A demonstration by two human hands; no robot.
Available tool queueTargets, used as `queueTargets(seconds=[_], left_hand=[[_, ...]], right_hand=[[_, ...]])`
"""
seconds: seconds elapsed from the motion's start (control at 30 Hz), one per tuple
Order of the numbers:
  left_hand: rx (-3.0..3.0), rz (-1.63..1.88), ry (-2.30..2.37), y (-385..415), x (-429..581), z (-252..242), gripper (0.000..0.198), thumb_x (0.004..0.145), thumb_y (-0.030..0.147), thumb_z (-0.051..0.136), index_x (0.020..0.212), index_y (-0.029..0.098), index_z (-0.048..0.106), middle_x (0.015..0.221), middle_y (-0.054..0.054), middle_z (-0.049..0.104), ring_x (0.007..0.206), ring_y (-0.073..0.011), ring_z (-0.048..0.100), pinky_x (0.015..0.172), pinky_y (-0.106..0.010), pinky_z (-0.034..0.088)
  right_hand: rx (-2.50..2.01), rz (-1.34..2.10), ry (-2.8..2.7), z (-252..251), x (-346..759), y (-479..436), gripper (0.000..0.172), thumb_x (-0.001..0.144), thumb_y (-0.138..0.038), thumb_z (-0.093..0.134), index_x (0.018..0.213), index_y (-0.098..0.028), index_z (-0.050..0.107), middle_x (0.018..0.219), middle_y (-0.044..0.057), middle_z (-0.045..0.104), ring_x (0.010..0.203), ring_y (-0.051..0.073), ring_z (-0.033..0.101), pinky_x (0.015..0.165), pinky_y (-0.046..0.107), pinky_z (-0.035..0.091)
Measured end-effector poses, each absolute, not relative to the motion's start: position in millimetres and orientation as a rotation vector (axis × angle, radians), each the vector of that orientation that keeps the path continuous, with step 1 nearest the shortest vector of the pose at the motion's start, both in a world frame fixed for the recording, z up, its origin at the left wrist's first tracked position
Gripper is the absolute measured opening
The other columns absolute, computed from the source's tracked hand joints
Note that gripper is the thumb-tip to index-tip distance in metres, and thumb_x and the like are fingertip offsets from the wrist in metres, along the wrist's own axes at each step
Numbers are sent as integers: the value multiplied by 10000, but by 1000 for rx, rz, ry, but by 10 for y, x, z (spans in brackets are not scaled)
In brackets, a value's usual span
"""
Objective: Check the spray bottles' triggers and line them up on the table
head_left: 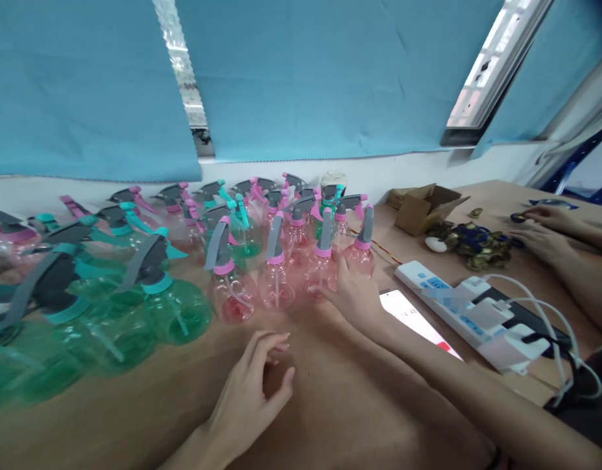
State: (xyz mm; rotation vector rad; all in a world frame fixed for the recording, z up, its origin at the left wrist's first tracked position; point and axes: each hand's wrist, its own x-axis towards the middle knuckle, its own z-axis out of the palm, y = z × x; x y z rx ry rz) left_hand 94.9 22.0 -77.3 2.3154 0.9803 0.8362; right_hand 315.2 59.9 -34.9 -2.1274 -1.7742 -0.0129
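Note:
Several round, clear spray bottles crowd the table, some pink and some green, with grey trigger heads. My right hand (357, 297) is at the front right of the pink group, its thumb and fingers closed around the lower side of a pink spray bottle (322, 274). Just to its right stands another pink spray bottle (362, 258), close to my fingers. My left hand (252, 385) hovers near the front of the table, fingers curved and apart, with nothing in it. The nearest bottle ahead of it is a pink one (232, 300); a green spray bottle (181, 313) stands further left.
Right of my arm lie a lit phone (413, 320) and a white power strip (443, 300) with chargers and cables. Behind are an open cardboard box (421, 212) and a heap of dark blue and gold pieces (482, 245). Another person's hands (546, 228) work at far right.

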Motion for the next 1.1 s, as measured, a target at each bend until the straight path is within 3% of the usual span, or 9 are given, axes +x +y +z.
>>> queueTargets(seconds=[0.47,0.57,0.73,0.87,0.97,1.1], left_hand=[[2311,829,985,209,931,-781,400,831,116,474,1187,272,382,1073,-37,474,936,-156,585,778,-329,556],[2311,808,995,203,903,-803,396,834,125,479,1187,277,385,1096,-42,471,926,-158,587,777,-338,559],[2339,809,1002,213,897,-813,363,848,140,478,1174,279,397,1081,-41,485,909,-152,598,773,-328,564],[2350,833,993,223,912,-799,333,852,150,479,1155,271,410,1078,-39,488,902,-147,604,757,-307,570],[2356,831,1000,217,916,-791,329,850,149,480,1150,266,413,1064,-35,495,879,-141,606,754,-304,570],[2388,844,983,185,907,-784,346,837,132,478,1151,263,412,1054,-34,502,893,-150,604,749,-306,567]], right_hand=[[-2127,-30,-1762,-374,3142,608,667,849,-417,522,1400,-159,248,1162,183,606,889,335,648,665,392,444],[-2099,-35,-1754,-304,3156,524,575,849,-403,525,1336,-154,348,1090,167,640,871,322,648,633,364,434],[-1977,-91,-1719,-261,3329,363,278,866,-374,502,1085,-204,526,994,90,672,741,253,647,574,321,415],[-1914,-183,-1627,-322,3581,293,227,860,-415,505,978,-227,552,921,51,671,659,210,623,570,310,410],[-1900,-242,-1531,-367,3740,326,267,858,-476,488,894,-219,548,893,61,647,727,229,607,618,331,426],[-1868,-313,-1442,-425,3866,474,468,827,-592,461,1001,-162,526,1002,153,594,924,304,562,750,413,448]])
